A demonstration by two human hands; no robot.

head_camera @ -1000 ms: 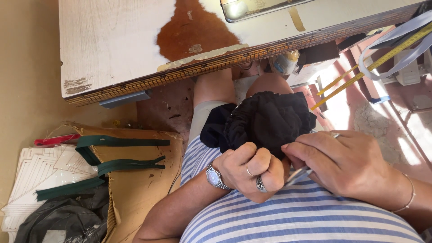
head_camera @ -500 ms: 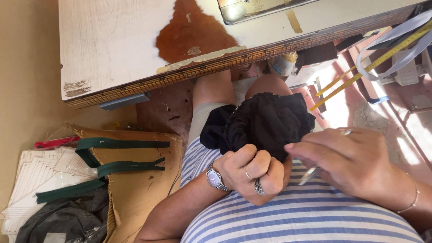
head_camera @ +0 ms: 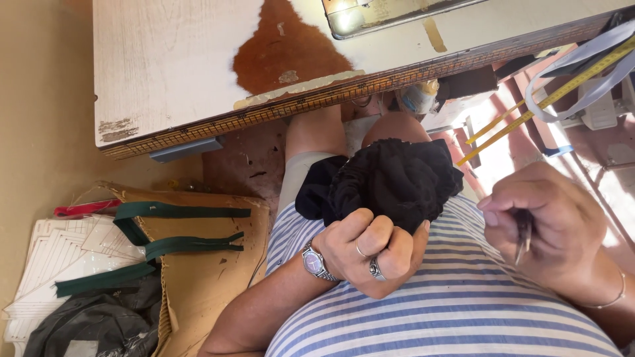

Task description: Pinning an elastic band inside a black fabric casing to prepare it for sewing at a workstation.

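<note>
while the left hand (head_camera: 374, 254) is curled into a fist, its fingers (head_camera: 370, 228) are closed on the near edge of a bunched black cloth (head_camera: 397, 182) that lies on the person's lap, just under the front edge of the bench (head_camera: 172, 66). the right hand (head_camera: 546, 228) hangs a little to the side of the cloth, apart from it, with thumb and fingers pinched shut on a thin dark tool (head_camera: 522, 235); too little of it shows to tell what kind it is.

the cloth looks soft and light, a limp knit or jersey that folds on itself and has no stiffness to push against. it should not slip much, but it will sag and stretch, so the safe hold is a gathered handful at the edge or seam, as the left hand has it, not a single thin layer.

counted outward: one black cloth, one tool, two hands. the left hand bears two rings and one wristwatch (head_camera: 314, 262); the right wrist bears one thin bracelet (head_camera: 612, 297). one yellow tape measure (head_camera: 549, 106) hangs at the right. on the floor to the left lie one sheet of cardboard (head_camera: 205, 277) with three green zips (head_camera: 178, 211) on or beside it, one red strip (head_camera: 83, 209), some white patterned sheets (head_camera: 59, 248) and one dark bag (head_camera: 92, 324).
</note>
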